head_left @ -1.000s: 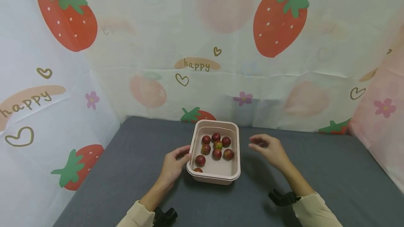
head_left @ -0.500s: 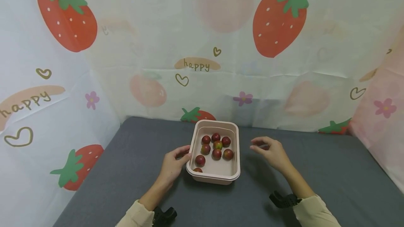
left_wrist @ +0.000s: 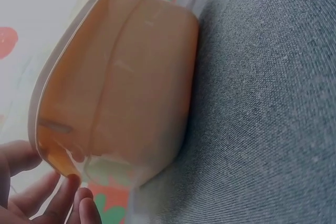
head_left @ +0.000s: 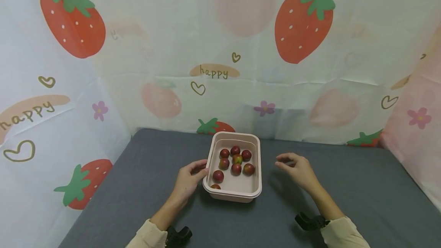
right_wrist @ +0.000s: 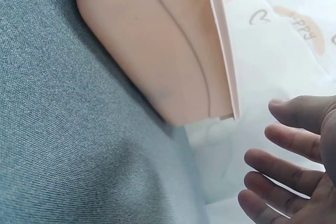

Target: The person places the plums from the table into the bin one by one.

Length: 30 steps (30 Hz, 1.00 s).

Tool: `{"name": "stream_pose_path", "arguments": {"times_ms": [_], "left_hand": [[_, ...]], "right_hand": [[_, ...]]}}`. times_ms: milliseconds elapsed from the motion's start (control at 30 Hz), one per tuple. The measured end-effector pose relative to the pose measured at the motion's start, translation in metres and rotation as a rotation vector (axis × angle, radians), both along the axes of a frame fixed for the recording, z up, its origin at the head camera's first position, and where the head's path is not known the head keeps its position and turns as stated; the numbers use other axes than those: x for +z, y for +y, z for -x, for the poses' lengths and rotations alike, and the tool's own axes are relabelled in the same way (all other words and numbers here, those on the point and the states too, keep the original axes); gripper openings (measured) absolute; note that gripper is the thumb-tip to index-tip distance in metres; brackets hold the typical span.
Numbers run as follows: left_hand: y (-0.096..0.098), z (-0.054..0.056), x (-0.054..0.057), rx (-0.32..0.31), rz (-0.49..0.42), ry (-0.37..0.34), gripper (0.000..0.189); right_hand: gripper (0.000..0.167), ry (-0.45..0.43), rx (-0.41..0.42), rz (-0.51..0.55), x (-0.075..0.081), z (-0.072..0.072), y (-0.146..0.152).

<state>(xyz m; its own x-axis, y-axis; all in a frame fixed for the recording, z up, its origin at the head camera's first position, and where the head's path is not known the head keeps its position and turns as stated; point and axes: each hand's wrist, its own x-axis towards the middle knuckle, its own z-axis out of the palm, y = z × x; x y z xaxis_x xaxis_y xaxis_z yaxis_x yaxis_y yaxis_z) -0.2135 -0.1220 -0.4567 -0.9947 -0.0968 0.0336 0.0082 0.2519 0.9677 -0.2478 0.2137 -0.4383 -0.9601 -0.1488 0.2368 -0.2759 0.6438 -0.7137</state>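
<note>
A pale pink plastic container (head_left: 236,194) stands on the grey cloth in the head view. Inside it lie several small round red fruits, which look like plums (head_left: 236,169); one of them shows green patches. My left hand (head_left: 187,181) holds the container's left rim, thumb at the top edge and fingers against the side below it. In the left wrist view the fingertips (left_wrist: 68,184) meet the rim's corner. To the right of the container, apart from it, my right hand (head_left: 298,169) hovers with relaxed fingers and nothing in it.
Grey cloth (head_left: 138,186) covers the table around the container. Behind and at both sides hangs a white and pink curtain (head_left: 220,98) printed with strawberries, hearts and flowers. A black wrist strap (head_left: 311,221) sits on the right forearm, another (head_left: 178,236) on the left.
My right hand has drifted slightly right and toward me, away from the container. The left hand, the container and the fruits keep their places.
</note>
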Motion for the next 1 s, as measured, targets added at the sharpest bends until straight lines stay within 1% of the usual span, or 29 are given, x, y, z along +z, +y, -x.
{"name": "stream_pose_path", "arguments": {"times_ms": [267,533,633,867,933,1000], "left_hand": [[-0.001,0.001,0.001,-0.006,-0.001,-0.007,0.032],[-0.003,0.003,0.001,-0.008,-0.003,-0.012,0.032],[-0.003,0.002,0.002,-0.013,-0.01,-0.009,0.032],[-0.01,0.002,0.003,-0.018,-0.014,-0.003,0.032],[-0.013,0.002,0.003,-0.025,0.018,0.012,0.033],[-0.017,0.003,0.002,-0.037,0.08,0.047,0.034]], "right_hand": [[0.03,0.0,0.005,0.011,-0.002,-0.001,0.002],[0.029,0.008,-0.014,0.005,-0.003,-0.002,0.004],[0.028,0.028,-0.019,-0.009,-0.005,-0.003,0.004],[0.031,0.107,-0.041,-0.091,-0.009,-0.007,0.002],[0.034,0.124,-0.047,-0.125,-0.01,-0.008,0.002],[0.038,0.134,-0.057,-0.16,-0.011,-0.009,0.001]]}}
